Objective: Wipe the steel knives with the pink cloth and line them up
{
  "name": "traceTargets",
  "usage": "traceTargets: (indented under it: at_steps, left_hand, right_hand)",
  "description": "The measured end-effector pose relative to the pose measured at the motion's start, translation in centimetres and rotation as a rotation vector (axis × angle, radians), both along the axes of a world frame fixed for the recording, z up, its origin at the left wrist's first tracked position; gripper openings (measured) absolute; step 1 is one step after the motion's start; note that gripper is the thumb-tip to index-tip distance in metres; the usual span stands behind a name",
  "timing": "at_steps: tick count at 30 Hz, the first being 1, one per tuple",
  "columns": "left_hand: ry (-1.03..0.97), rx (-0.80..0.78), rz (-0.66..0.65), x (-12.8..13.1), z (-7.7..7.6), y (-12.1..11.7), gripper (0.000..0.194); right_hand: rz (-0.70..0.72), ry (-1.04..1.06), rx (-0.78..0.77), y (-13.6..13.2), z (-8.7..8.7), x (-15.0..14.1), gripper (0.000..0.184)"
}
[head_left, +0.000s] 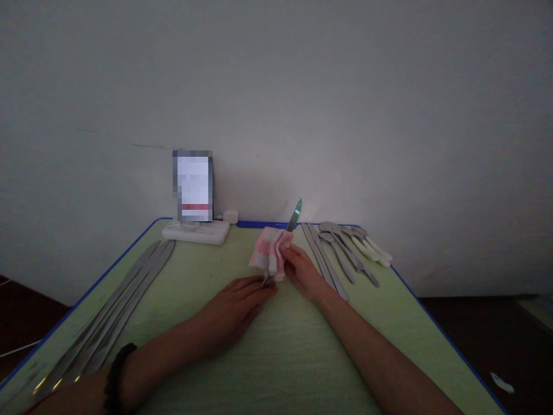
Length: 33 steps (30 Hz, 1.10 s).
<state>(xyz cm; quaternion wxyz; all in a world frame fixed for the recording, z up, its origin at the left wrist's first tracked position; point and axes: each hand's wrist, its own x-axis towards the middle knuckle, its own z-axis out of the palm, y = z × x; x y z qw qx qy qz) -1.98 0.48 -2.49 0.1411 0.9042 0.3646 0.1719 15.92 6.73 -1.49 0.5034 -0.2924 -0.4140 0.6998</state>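
A pink and white cloth (271, 249) is wrapped around the middle of a table knife (295, 214). The knife slants up and away from me, its shiny end standing out past the cloth. My right hand (300, 268) pinches the cloth from the right side. From the left, my left hand (244, 300) grips the near end of the knife just below the cloth, its fingers closed and partly hiding that end. The stretch of knife inside the cloth is hidden.
On the left lie several long knives (125, 311). To the right are long flat metal pieces (325, 262), metal spoons (339, 256) and white-handled cutlery (367, 249). A lit phone (194, 187) stands on a white base (196, 232) by the wall. Blue edging borders the green table (302, 357).
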Motion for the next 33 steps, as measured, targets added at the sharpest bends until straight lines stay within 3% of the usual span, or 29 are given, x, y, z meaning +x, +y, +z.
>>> traceTargets:
  at_steps: [13,23,33]
  left_hand:
    - [-0.029,0.05,-0.062,-0.2,-0.4,0.3,0.04]
    - [-0.015,0.033,-0.052,-0.2,-0.1,0.2,0.042]
    - [-0.045,0.026,-0.071,-0.3,-0.2,0.3,0.047]
  right_hand:
    - [-0.157,0.001,-0.098,0.6,-0.1,-0.2,0.033]
    - [-0.057,-0.285,0.123,0.4,-0.5,-0.1,0.034]
    - [-0.229,-0.052,-0.031,1.0,-1.0,-0.3,0.03]
